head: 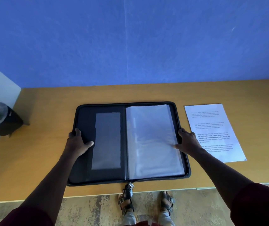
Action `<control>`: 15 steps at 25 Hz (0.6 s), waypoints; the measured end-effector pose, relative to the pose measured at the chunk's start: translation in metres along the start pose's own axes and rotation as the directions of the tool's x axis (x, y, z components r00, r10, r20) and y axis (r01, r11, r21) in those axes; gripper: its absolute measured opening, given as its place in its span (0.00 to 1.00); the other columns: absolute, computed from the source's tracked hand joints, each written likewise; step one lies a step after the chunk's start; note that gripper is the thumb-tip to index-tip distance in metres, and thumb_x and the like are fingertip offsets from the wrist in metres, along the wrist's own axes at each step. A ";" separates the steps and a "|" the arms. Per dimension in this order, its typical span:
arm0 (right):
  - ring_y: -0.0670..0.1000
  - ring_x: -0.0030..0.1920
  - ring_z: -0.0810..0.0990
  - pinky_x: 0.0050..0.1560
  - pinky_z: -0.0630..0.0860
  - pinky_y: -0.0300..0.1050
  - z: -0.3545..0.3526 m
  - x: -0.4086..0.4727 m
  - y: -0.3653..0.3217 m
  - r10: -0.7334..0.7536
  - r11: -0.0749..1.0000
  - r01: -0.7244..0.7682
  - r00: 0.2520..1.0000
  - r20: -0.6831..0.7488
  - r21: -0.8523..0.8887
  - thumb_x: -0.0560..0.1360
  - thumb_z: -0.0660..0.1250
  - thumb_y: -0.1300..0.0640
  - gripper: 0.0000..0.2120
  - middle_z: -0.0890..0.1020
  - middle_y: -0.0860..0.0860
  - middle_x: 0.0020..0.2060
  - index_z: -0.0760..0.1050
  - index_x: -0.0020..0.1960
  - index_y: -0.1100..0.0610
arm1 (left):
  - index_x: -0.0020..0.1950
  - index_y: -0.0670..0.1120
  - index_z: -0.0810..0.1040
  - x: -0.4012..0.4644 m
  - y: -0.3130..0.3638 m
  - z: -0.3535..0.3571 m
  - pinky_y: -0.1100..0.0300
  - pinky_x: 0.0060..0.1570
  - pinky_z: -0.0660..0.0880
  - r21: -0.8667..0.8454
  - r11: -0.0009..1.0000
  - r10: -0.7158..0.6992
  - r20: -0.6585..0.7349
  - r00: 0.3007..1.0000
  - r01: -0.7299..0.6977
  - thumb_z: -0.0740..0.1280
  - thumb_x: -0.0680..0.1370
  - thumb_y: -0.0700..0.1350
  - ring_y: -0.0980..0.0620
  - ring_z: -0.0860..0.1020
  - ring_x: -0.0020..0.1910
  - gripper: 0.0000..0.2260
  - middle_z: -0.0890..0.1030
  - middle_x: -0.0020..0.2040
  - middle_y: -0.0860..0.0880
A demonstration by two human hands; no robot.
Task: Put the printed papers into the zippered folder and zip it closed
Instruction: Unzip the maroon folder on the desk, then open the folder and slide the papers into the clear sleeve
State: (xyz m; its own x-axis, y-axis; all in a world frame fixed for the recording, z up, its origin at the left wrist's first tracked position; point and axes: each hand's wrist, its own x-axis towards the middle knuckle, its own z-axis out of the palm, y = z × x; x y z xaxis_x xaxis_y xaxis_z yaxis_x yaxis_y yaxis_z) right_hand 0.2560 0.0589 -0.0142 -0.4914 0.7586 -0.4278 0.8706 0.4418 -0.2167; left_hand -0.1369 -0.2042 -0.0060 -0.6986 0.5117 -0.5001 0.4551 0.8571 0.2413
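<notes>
Step in hand, as I judge it: folder just laid open, papers not yet in. Zippered folder (pixel 128 142) lies flat at mid tabletop, near the front edge, zip pull (pixel 131 185) at the spine's front end. Left hand (pixel 78 142) clamps its left edge, thumb on the inner cover; right hand (pixel 187 141) grips the right edge, thumb on the clear sleeves (pixel 153 141). Printed papers (pixel 213 132) sit just beside the folder, twd the right edge. Next: free the rt hand, lift sheets, slide in w/o creasing. Print too small to read; no brand visible.
</notes>
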 end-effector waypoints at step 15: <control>0.62 0.61 0.70 0.47 0.73 0.50 -0.002 -0.002 -0.002 0.028 1.000 -0.028 1.000 -0.002 0.010 0.70 0.75 0.47 0.34 0.69 0.49 0.69 0.67 0.69 0.60 | 0.78 0.40 0.55 -0.007 0.017 0.028 0.40 0.70 0.67 0.047 0.998 -0.035 -0.175 0.984 0.044 0.69 0.78 0.48 0.35 0.57 0.76 0.35 0.54 0.78 0.34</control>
State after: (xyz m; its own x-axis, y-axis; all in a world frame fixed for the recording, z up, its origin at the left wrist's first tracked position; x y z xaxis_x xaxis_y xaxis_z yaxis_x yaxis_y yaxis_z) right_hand 0.2554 0.0575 -0.0111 -0.4668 0.7717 -0.4319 0.8842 0.4156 -0.2131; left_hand -0.1088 -0.1944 -0.0216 -0.7997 0.4840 -0.3552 0.4495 0.8749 0.1801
